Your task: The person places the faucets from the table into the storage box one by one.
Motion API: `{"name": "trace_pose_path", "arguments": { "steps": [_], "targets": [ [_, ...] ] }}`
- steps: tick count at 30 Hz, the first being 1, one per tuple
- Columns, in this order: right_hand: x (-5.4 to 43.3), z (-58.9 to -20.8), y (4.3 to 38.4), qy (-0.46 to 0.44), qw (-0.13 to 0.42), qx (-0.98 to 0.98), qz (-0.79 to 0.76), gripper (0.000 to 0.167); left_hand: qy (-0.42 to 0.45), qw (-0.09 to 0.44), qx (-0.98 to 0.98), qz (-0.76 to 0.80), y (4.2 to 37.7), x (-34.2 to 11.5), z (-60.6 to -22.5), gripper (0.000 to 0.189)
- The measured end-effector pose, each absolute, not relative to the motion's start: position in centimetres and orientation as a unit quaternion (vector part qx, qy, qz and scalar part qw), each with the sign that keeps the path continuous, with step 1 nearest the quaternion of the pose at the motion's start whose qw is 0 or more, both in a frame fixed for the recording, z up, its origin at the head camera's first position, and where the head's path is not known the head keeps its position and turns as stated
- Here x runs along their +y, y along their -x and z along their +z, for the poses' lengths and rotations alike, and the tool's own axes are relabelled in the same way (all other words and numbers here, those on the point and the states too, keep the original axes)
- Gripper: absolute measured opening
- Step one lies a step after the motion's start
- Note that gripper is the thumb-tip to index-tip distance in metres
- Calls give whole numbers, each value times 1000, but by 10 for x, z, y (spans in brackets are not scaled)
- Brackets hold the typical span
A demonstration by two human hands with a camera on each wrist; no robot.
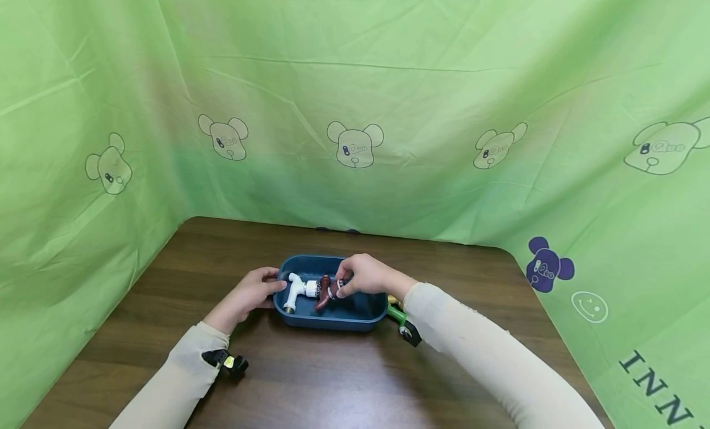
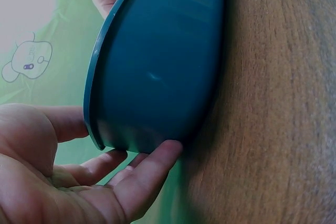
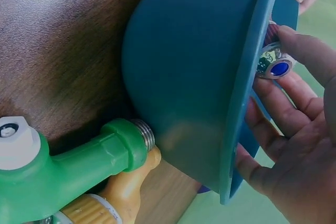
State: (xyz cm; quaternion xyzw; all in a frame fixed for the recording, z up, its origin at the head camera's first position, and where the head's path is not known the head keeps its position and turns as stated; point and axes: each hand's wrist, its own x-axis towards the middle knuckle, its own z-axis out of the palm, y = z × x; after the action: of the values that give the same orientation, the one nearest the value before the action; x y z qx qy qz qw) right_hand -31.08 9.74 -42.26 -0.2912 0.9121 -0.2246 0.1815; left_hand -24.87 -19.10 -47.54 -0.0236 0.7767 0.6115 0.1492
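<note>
A blue plastic basin (image 1: 333,323) sits on the wooden table, with a white faucet (image 1: 295,287) lying in its left part. My left hand (image 1: 256,291) holds the basin's left end, thumb at the rim and fingers against the outer wall (image 2: 152,77). Over the basin's right part, my right hand (image 1: 366,275) pinches a dark red faucet (image 1: 323,296) by its handle end. The right wrist view shows a round cap with a blue centre (image 3: 280,69) on that end, between thumb and fingers. The red faucet lies close against the white one's handle.
Just right of the basin, partly behind the right forearm, lie a green faucet (image 3: 94,156) and a yellow-orange faucet (image 3: 123,192). The green one's threaded end is right beside the basin wall. Green cloth (image 1: 355,188) with bear prints hangs around the table (image 1: 310,379).
</note>
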Motion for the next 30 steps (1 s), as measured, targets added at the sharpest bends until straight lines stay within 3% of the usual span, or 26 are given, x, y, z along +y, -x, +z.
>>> {"name": "trace_pose_path", "arguments": {
  "steps": [30],
  "targets": [
    [86,-410,308,257,222,925,-171,23,30,148,776,613,250,-191,-479,52]
  ]
}}
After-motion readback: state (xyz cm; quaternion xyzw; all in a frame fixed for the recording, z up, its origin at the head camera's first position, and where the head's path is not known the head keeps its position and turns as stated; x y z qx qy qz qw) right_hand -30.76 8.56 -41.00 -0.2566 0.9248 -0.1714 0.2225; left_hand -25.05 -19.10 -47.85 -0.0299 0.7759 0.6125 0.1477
